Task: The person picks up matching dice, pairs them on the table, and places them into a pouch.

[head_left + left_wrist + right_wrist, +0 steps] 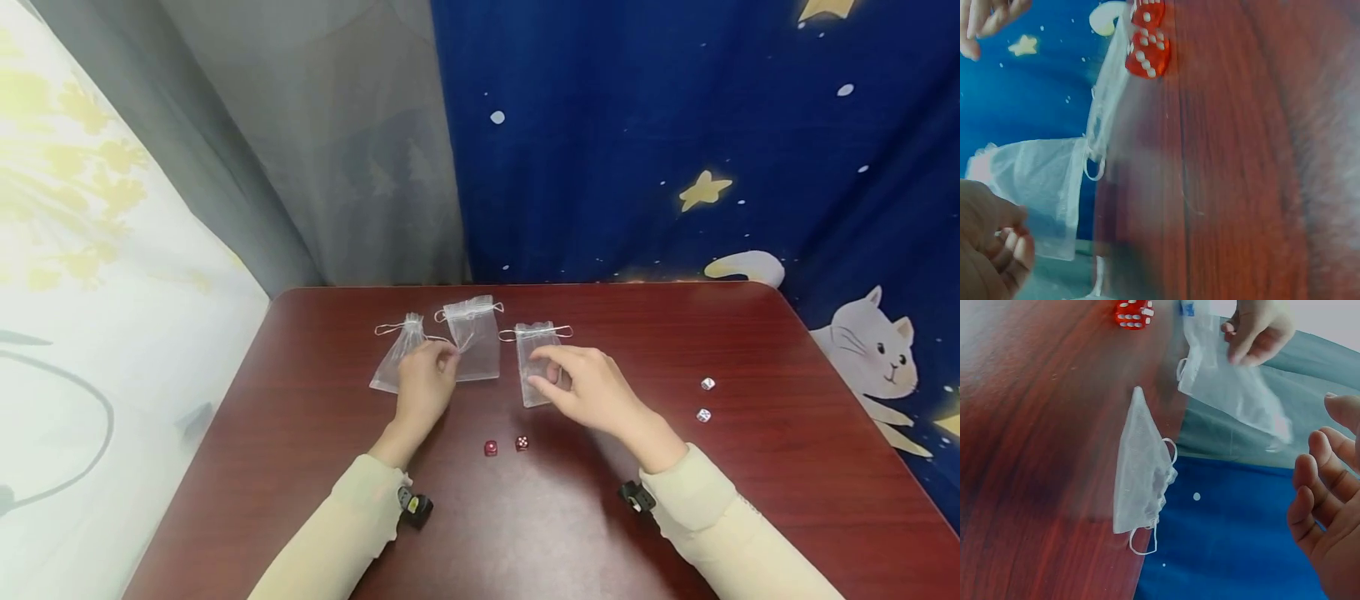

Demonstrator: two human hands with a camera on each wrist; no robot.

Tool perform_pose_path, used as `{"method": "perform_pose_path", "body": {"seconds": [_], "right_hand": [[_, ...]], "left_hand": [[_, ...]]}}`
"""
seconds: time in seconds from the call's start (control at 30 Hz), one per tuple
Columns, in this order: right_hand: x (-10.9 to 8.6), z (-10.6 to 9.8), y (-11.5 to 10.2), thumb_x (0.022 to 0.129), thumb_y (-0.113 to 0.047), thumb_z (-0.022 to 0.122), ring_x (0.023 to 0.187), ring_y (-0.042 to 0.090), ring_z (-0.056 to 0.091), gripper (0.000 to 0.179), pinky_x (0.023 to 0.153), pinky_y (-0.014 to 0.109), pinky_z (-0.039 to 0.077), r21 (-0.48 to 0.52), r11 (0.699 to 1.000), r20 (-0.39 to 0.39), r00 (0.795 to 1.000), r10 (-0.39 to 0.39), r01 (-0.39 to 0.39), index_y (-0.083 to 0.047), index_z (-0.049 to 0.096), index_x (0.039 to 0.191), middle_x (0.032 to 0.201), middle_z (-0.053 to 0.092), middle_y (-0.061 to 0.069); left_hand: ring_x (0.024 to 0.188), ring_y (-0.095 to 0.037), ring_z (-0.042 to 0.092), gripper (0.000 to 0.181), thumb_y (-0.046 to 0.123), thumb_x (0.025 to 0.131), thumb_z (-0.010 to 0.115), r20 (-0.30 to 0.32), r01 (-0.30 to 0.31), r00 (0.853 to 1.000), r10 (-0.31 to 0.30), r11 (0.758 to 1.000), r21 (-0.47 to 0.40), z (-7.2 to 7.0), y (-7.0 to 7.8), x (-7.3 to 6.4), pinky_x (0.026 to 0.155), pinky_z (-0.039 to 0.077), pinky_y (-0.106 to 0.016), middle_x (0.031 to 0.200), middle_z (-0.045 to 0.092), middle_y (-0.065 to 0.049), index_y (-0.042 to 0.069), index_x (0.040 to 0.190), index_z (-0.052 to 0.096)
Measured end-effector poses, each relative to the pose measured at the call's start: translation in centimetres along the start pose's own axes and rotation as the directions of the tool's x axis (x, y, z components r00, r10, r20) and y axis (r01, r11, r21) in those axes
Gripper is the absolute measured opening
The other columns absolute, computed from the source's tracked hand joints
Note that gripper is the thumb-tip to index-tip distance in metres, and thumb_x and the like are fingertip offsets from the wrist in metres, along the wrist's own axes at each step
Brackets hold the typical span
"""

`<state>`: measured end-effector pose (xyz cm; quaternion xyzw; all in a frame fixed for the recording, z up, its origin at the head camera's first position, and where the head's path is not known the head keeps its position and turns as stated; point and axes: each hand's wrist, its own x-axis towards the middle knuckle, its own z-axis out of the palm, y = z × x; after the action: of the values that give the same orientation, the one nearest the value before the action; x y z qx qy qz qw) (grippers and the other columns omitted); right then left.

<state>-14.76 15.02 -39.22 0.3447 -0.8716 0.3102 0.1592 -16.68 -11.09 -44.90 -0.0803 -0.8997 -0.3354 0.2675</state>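
My left hand (427, 379) pinches the edge of the middle sheer white drawstring bag (480, 354), which hangs lifted off the table in the right wrist view. Left of it lies another drawstring bag (390, 367), its neck gathered, partly behind the left hand. A third drawstring bag (1138, 475) lies on the table under my right hand (592, 387). That hand hovers with fingers loosely bent and apart, holding nothing. Two red dice, one red die (491, 448) and a second red die (522, 443), rest on the table nearer me, between the hands.
On the right of the dark red wooden table (570, 533) lie two pale dice, one die (708, 383) behind the other die (703, 415). Grey and blue curtains (600, 167) hang along the far edge. White fabric (112, 333) hangs at the left.
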Motion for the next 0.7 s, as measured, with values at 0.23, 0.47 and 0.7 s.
{"method": "perform_pose_path", "body": {"seconds": [0.23,0.47,0.7], "right_hand": [[0.8,-0.4,-0.2,0.087,-0.020,0.080,0.057,0.003,0.053,0.025,0.053,0.023,0.048,0.036,0.999,-0.083,0.996,0.040,-0.037,-0.008,0.073,0.108,0.069,0.060,-0.008],[1.6,-0.6,-0.8,0.087,-0.016,0.080,0.056,0.006,0.055,0.024,0.052,0.030,0.052,0.135,0.990,-0.138,0.988,0.071,-0.052,-0.005,0.072,0.108,0.068,0.064,-0.006],[2.1,0.1,-1.7,0.088,-0.006,0.077,0.053,0.005,0.053,0.005,0.047,0.021,0.043,0.245,0.968,-0.141,0.986,0.086,-0.050,-0.006,0.074,0.093,0.064,0.063,-0.008]], "left_hand": [[0.062,-0.013,0.063,0.009,-0.005,0.081,0.078,-0.135,-0.125,0.985,0.111,0.987,-0.104,-1.3,2.2,-1.0,0.057,0.055,-0.026,0.076,0.069,-0.004,0.003,0.083,0.075],[0.073,-0.017,0.068,0.014,-0.007,0.077,0.079,-0.169,-0.269,0.953,0.250,0.958,-0.097,-2.3,3.7,-2.2,0.065,0.058,-0.028,0.086,0.072,-0.005,0.003,0.086,0.075],[0.079,-0.021,0.071,0.007,-0.003,0.084,0.074,-0.179,-0.396,0.908,0.379,0.916,-0.070,-2.7,4.3,-2.6,0.075,0.059,-0.033,0.087,0.072,-0.005,0.003,0.087,0.075]]}}
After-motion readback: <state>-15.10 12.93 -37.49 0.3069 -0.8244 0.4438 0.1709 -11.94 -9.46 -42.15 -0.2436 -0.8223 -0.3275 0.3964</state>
